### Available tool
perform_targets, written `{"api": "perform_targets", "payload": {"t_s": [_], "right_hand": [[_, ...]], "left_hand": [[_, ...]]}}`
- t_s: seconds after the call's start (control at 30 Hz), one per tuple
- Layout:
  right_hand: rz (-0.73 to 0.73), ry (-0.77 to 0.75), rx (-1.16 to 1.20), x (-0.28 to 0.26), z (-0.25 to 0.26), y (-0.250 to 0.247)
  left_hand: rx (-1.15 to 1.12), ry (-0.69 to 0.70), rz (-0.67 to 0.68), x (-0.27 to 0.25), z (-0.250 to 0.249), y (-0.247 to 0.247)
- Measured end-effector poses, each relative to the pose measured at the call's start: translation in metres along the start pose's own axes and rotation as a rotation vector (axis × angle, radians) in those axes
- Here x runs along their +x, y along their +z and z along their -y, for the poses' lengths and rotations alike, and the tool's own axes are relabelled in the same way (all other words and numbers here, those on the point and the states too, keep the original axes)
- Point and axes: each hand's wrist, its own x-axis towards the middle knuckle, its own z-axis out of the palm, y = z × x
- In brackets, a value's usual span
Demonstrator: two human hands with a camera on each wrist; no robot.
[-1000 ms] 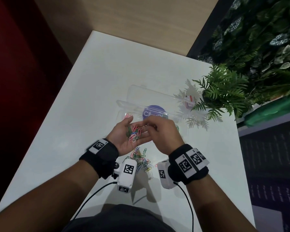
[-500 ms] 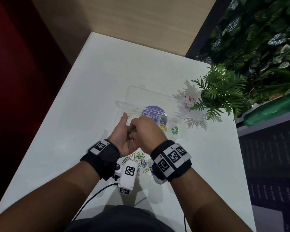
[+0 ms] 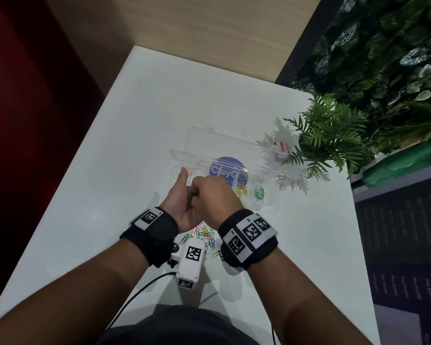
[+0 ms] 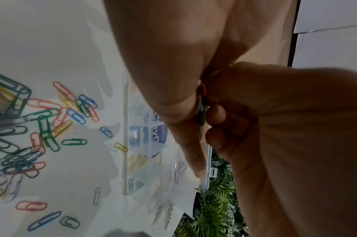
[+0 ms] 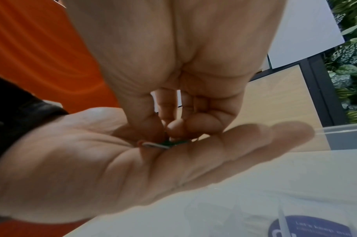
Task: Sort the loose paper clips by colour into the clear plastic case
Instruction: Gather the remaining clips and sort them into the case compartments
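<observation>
Left hand (image 5: 116,168) palm up, fingers straight, flat above counter (image 3: 125,150), few clips (image 5: 163,144) lying on palm. Right hand (image 3: 214,195) above it, fingers curled down, fingertips (image 5: 174,128) pinching at clips in left palm. Clear plastic case (image 3: 266,192) open on counter just beyond hands, lid folded back; yellow clips (image 3: 241,190) and green clips (image 3: 258,192) in separate compartments, blue ones beside. Loose clip pile (image 4: 31,128), mixed colours, on counter below wrists. Fern (image 3: 334,135) at right edge.
</observation>
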Motion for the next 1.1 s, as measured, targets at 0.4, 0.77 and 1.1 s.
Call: {"api": "perform_targets", "payload": {"t_s": [0.4,0.77,1.1], "right_hand": [[-0.141,0.172,0.861,-0.004,-0.026,-0.020],[-0.123,0.196,1.397,-0.011,-0.066,-0.037],[-0.328,0.563,0.706,0.010,-0.164,-0.034]], "left_hand": [[0.065,0.086,0.106,0.000,0.001,0.006],[0.092,0.032,0.163,0.010,0.001,0.009],[0.058,0.002,0.164,0.020,-0.002,0.004]]}}
